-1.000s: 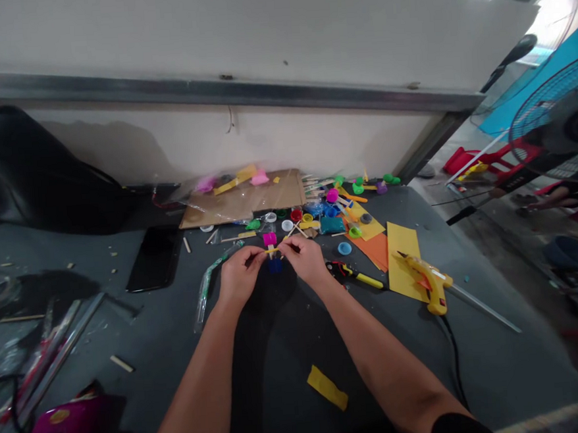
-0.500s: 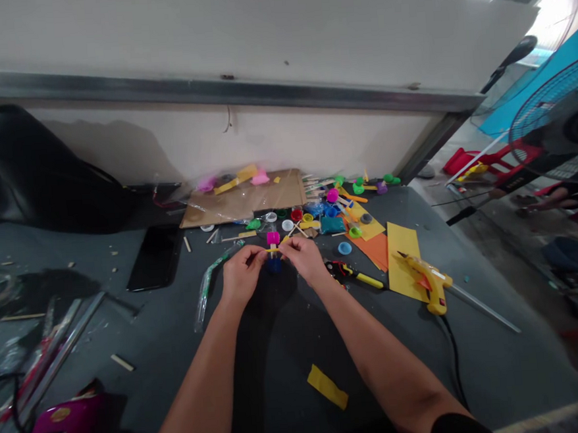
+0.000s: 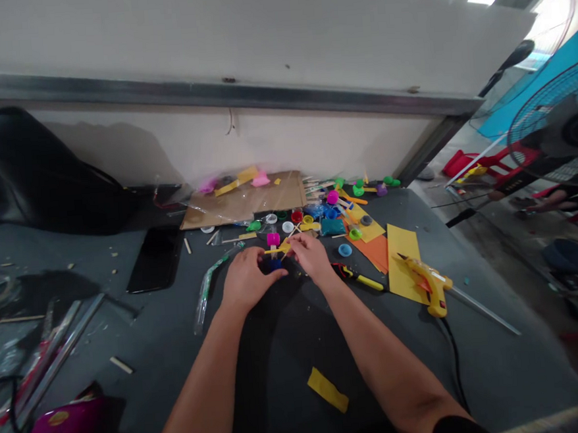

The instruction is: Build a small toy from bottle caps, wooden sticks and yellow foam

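Well left of the small stick model (image 3: 273, 247), a black smartphone (image 3: 156, 259) lies flat on the dark workbench (image 3: 329, 372), and nearer the model lies a clear plastic sleeve (image 3: 207, 288) streaked with green. Just left of the model, the left hand (image 3: 247, 282) curves inward, its fingers close to the blue cap (image 3: 275, 265) at the model's foot; whether it grips or only cups cannot be told, as the fingers hide any contact. The model sits on the bench with a pink block (image 3: 273, 239) on top and a yellow craft stick (image 3: 277, 249) across it. Just right of it, the right hand (image 3: 312, 258) pinches that stick's end. The model looks light and stiff but probably weak at its joints, best held by the cap or stick, not the block. Farther right lie a yellow-handled tool (image 3: 359, 281) and a yellow hot glue gun (image 3: 430, 284).
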A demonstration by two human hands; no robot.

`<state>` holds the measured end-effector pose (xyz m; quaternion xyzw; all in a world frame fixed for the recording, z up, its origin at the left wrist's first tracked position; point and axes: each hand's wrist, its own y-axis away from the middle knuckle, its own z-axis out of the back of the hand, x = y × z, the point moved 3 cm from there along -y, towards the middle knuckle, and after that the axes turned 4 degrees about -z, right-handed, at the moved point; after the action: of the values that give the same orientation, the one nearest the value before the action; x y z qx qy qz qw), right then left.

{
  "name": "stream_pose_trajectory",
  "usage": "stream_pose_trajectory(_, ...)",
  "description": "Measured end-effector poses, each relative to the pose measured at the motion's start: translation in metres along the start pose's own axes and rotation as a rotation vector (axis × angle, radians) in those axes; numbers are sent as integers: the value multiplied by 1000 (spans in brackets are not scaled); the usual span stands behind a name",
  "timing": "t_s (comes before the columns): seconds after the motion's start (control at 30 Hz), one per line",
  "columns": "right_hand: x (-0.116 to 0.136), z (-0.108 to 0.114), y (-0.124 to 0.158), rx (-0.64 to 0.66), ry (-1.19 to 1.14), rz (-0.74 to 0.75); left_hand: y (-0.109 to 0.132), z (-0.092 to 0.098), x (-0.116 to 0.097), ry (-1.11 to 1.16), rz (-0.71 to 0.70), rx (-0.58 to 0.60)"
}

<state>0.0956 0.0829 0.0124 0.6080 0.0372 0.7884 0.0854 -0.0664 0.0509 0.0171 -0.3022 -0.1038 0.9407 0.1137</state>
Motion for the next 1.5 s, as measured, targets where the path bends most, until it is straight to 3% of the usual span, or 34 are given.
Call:
stream_pose_trajectory(0.17,-2,0,-1,-8,83,32,2,-12,-8,-181,-89,24)
stream_pose_trajectory(0.4,6,12,0,-157,288,280,-7,9,31,235,112,55)
stream_pose_trajectory(0.6,19,-4,19,31,615,539,-7,18,60,266,103,47)
stream_pose_trajectory(0.77,12,-14,23,65,779,514,-5,16,68,164,69,63)
stream_pose_trajectory(1.1,9,-16,21,45,807,500,-5,18,54,44,-43,-5)
stream_pose_trajectory(1.5,11,-22,25,15,810,463,-7,5,55,164,63,-132)
